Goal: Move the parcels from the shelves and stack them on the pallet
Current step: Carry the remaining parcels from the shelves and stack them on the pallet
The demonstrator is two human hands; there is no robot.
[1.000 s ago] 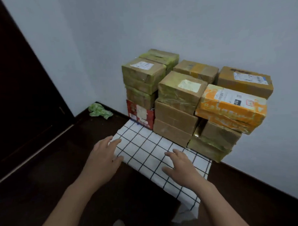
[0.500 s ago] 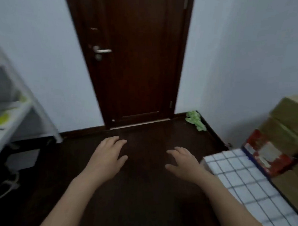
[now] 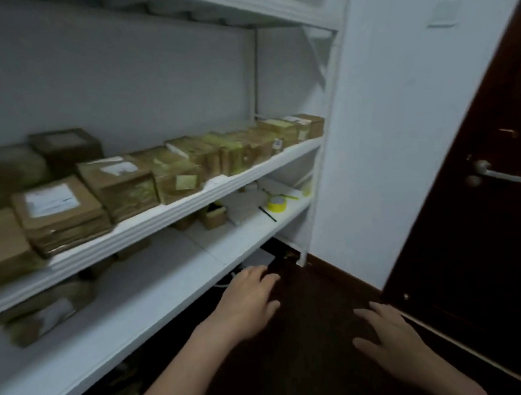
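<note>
A white shelving unit (image 3: 170, 213) is filling the left side of the view, running back to a pale wall (image 3: 384, 132). A dark wooden door (image 3: 478, 217) is standing at the right, its metal handle (image 3: 497, 173) pointing right. A dark floor (image 3: 312, 314) is showing below.

The parcels (image 3: 174, 171) are sitting in a close row along the middle shelf, brown cartons wrapped in yellowish tape, touching one another. One near the front, the labelled parcel (image 3: 56, 206), is carrying a white sticker on top; several others are bearing white or pale yellow labels, but all the printing is too blurred to read. On the lower shelf (image 3: 167, 276) a wrapped bundle (image 3: 49, 311) is lying at the left, blurred, and small boxes (image 3: 214, 217) are sitting far back under the middle shelf's edge.

The left hand (image 3: 248, 299) and right hand (image 3: 387, 332) are hovering well apart over the floor, palms down, fingers relaxed and spread, holding nothing. The left one is hanging just beside the lower shelf's front edge.

A yellow tape roll (image 3: 276, 203) is lying on the lower shelf's right end, near a thin black stick (image 3: 267, 214).
</note>
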